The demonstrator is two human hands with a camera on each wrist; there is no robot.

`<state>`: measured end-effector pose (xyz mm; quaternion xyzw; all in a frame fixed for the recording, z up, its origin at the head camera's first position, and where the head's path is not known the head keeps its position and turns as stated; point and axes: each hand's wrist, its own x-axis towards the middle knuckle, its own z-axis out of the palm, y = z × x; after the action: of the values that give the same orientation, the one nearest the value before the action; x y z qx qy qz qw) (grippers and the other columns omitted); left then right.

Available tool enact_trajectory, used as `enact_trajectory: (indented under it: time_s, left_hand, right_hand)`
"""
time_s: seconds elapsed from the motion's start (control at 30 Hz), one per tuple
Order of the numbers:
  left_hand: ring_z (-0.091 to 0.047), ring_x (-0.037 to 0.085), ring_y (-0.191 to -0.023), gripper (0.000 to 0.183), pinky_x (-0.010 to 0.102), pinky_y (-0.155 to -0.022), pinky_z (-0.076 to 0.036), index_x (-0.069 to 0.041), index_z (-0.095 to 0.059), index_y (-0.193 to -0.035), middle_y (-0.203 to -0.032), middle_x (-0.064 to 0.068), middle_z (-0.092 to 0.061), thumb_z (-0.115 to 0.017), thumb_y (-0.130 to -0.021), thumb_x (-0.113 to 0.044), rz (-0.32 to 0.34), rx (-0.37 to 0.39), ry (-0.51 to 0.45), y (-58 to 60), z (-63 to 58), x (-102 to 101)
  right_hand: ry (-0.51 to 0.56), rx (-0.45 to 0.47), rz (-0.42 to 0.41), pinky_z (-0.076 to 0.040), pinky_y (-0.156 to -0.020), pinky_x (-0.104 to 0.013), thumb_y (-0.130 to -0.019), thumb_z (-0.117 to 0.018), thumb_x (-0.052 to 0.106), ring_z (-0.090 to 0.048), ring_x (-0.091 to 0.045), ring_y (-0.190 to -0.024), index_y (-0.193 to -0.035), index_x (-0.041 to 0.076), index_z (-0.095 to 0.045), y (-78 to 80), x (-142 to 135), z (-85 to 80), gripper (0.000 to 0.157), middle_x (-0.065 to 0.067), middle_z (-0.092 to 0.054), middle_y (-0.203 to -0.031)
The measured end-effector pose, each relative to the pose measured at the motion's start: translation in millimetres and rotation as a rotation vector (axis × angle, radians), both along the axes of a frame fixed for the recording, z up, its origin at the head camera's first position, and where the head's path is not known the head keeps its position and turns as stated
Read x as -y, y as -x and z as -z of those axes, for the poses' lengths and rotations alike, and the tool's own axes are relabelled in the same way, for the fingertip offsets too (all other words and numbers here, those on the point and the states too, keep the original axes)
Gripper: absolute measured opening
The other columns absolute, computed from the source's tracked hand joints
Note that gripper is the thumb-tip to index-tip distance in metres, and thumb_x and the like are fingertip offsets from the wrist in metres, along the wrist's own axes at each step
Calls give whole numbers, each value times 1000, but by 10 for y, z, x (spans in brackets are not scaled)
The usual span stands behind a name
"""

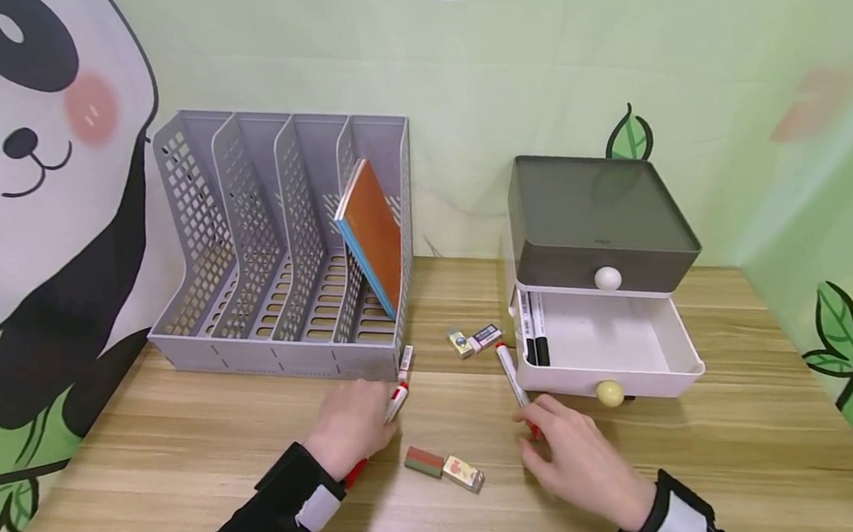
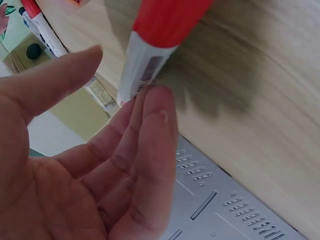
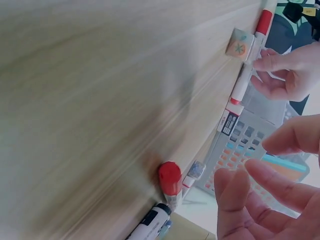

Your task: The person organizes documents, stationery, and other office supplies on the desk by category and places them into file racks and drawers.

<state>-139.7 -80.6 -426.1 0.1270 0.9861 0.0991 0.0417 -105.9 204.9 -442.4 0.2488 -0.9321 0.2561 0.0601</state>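
Note:
In the head view my left hand (image 1: 356, 422) is over a white marker with red ends (image 1: 397, 402) on the table. The left wrist view shows its fingertips beside the marker's white barrel (image 2: 150, 62), with the thumb well apart; whether they touch cannot be told. Near the drawer, my right hand (image 1: 573, 455) hovers at the lower end of another red-and-white marker (image 1: 512, 376). Thumb and fingers stand apart in the right wrist view, away from that marker's red end (image 3: 170, 176). Between the hands lie a red-and-green eraser (image 1: 423, 461) and a patterned eraser (image 1: 463, 473).
A grey file rack (image 1: 284, 361) holds leaning notebooks (image 1: 375, 237) at left. A drawer unit (image 1: 603, 210) stands at right, its white lower drawer (image 1: 605, 335) pulled out with black-capped markers (image 1: 542, 349) inside. More erasers (image 1: 486, 337) lie between them, one (image 1: 406, 361) against the rack.

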Motion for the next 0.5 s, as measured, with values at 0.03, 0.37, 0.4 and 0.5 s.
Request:
enact_trajectory:
  time_s: [0.03,0.37,0.4,0.5]
  left_hand:
    - [-47,17,-57,38,34,-49,-39,-11,-51,-65,-61,0,-48,-86,-80,-17,-7,19,-3,-8,2,2]
    - [-48,19,-59,28,28,-51,-35,-9,-56,-67,-65,3,-51,-82,-77,-4,-67,240,-21,-53,-7,5]
    - [-48,19,-59,28,28,-51,-35,-9,-56,-66,-65,3,-51,-81,-76,-3,-68,250,-26,-54,-10,2]
    - [-48,19,-58,27,28,-51,-34,-9,-57,-67,-64,3,-50,-81,-77,-3,-57,265,-46,-56,-10,0]
  right_hand:
    - [6,1,-5,-44,-59,-19,-82,-76,0,-55,-8,-73,-105,4,-73,-2,4,-1,23,1,-61,-87]
    - [21,28,-22,-41,-58,-17,-84,-74,1,-53,-5,-72,-106,5,-73,-16,14,-1,23,2,-60,-86]
    - [23,32,-22,-42,-58,-17,-84,-74,0,-53,-6,-72,-106,5,-73,-16,13,-3,22,2,-60,-86]
    - [27,27,-24,-42,-58,-17,-84,-74,0,-53,-5,-72,-105,5,-73,-15,13,-3,21,3,-60,-85]
